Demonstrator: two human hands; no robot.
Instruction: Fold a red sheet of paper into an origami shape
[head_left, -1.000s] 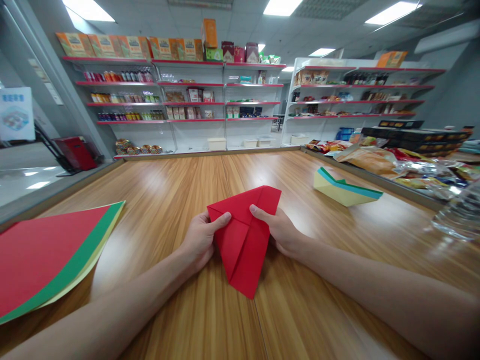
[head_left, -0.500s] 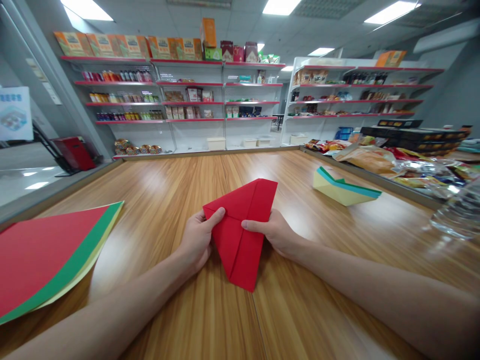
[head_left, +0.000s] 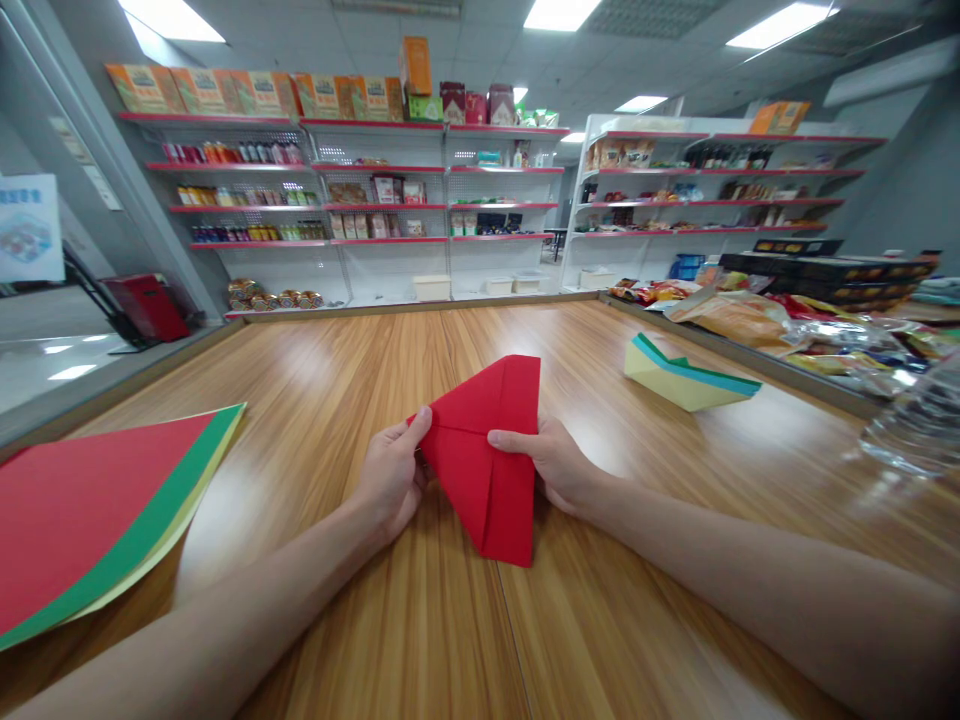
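Note:
A folded sheet of red paper [head_left: 480,470] is held up between both hands, above the middle of the wooden table [head_left: 360,640]. It has a pointed end at the left and a straight-edged band along the right, with creases across its face. My left hand [head_left: 394,475] pinches the pointed end, thumb on top. Gripping the right band, my right hand [head_left: 559,460] has its thumb flat on the front; the fingers of both hands are mostly hidden behind the paper.
To the left lies a stack of red, green and yellow paper sheets [head_left: 112,510]. A folded paper boat [head_left: 690,378] in yellow, blue and green stands at the right. Beyond it are snack packets [head_left: 742,318] and a clear plastic object [head_left: 919,420]. Stocked shelves [head_left: 375,205] line the back.
The red paper has turned slightly clockwise to counter its slant, so its right band now stands nearly upright. My left thumb has shifted a little left, towards the pointed end.

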